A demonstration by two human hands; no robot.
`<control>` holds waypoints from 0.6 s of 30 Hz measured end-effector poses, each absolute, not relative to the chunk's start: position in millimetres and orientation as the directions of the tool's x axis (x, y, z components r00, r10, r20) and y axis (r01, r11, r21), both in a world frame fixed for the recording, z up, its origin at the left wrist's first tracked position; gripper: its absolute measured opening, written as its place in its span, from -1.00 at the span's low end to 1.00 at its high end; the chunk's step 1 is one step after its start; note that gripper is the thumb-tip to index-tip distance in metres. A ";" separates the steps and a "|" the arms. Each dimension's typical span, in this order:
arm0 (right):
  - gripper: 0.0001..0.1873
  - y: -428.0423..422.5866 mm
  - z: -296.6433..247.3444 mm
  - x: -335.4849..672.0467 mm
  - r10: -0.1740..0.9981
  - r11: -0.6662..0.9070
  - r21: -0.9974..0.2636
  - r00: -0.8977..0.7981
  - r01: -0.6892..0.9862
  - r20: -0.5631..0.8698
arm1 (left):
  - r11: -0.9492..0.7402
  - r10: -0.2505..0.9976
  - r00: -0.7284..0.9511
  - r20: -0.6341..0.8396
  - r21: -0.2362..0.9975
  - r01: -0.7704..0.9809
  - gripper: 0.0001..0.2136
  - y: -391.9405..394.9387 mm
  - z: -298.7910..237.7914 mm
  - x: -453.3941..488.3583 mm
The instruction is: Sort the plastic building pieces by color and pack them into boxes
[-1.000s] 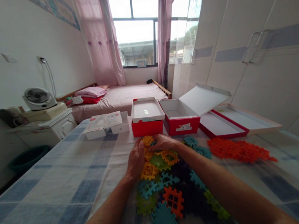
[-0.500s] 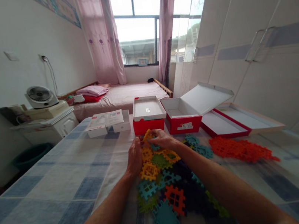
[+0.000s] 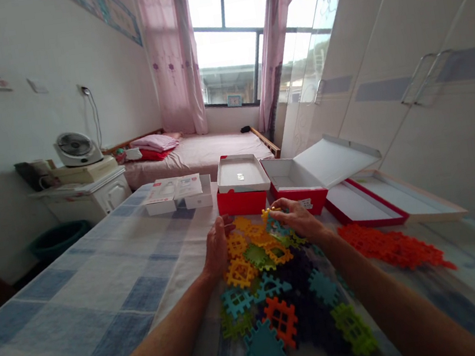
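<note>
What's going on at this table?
A person's right hand holds a yellow piece at the far end of a mixed-colour heap of toothed pieces. The left hand is at the heap's left side. A separate orange pile lies to the right, with an open red box behind.

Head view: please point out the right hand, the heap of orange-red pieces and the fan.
Right hand (image 3: 301,218): head view, back of the hand.
Heap of orange-red pieces (image 3: 392,244): head view, its middle.
Fan (image 3: 75,145): head view, its round grille.
</note>
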State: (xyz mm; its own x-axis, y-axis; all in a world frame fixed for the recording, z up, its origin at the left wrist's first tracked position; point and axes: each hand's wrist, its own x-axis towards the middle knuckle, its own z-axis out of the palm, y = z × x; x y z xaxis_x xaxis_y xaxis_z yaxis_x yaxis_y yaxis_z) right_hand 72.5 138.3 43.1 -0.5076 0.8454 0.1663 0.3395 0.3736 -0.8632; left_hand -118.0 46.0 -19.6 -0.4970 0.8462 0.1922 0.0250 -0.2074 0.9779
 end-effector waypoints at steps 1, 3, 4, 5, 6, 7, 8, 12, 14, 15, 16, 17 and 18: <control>-0.68 137.6 43.2 71.9 0.848 0.338 -0.889 -0.510 0.309 0.145 | -0.206 0.847 -0.495 0.194 0.978 0.030 -0.37 46.0 -20.1 -118.0; -0.70 135.1 43.5 69.1 0.849 0.274 -0.925 -0.518 0.265 0.103 | -0.203 0.847 -0.491 0.203 0.978 0.052 -0.39 45.9 -20.9 -117.7; -0.71 133.5 43.6 67.4 0.847 0.249 -0.935 -0.525 0.252 0.084 | -0.202 0.847 -0.489 0.209 0.977 0.067 -0.40 45.7 -21.1 -117.5; -0.72 131.9 43.7 65.8 0.843 0.227 -0.944 -0.534 0.239 0.067 | -0.201 0.848 -0.485 0.215 0.976 0.082 -0.40 45.3 -21.1 -117.1; -0.72 130.4 43.8 64.7 0.835 0.206 -0.954 -0.547 0.219 0.055 | -0.200 0.849 -0.480 0.222 0.975 0.096 -0.41 44.9 -20.8 -116.8; -0.72 129.3 43.7 64.4 0.826 0.187 -0.963 -0.562 0.196 0.046 | -0.199 0.850 -0.475 0.227 0.974 0.109 -0.41 44.4 -20.5 -116.5; -0.72 128.6 43.5 65.2 0.819 0.178 -0.967 -0.572 0.182 0.043 | -0.199 0.852 -0.469 0.232 0.973 0.121 -0.40 44.0 -20.1 -116.3; -0.78 130.5 43.1 81.8 0.838 0.333 -0.872 -0.537 0.359 0.098 | -0.198 0.853 -0.466 0.237 0.971 0.132 -0.39 43.7 -19.7 -116.3; -0.83 132.0 44.5 95.5 0.838 0.425 -0.755 -0.533 0.499 0.120 | -0.202 0.851 -0.468 0.238 0.971 0.126 -0.40 44.5 -20.8 -116.6; -0.84 132.3 46.0 102.3 0.837 0.457 -0.699 -0.532 0.551 0.128 | -0.206 0.848 -0.471 0.241 0.971 0.124 -0.40 45.1 -21.7 -116.8; -0.86 132.2 47.9 108.3 0.841 0.477 -0.652 -0.522 0.589 0.143 | -0.212 0.846 -0.474 0.245 0.969 0.123 -0.40 45.8 -22.7 -117.0; -0.86 131.8 50.3 113.1 0.847 0.489 -0.620 -0.504 0.614 0.169 | -0.217 0.842 -0.478 0.249 0.969 0.122 -0.40 46.5 -23.6 -117.1; -0.85 131.1 52.8 116.4 0.856 0.492 -0.605 -0.476 0.626 0.203 | -0.221 0.839 -0.482 0.251 0.968 0.119 -0.40 47.1 -24.3 -117.2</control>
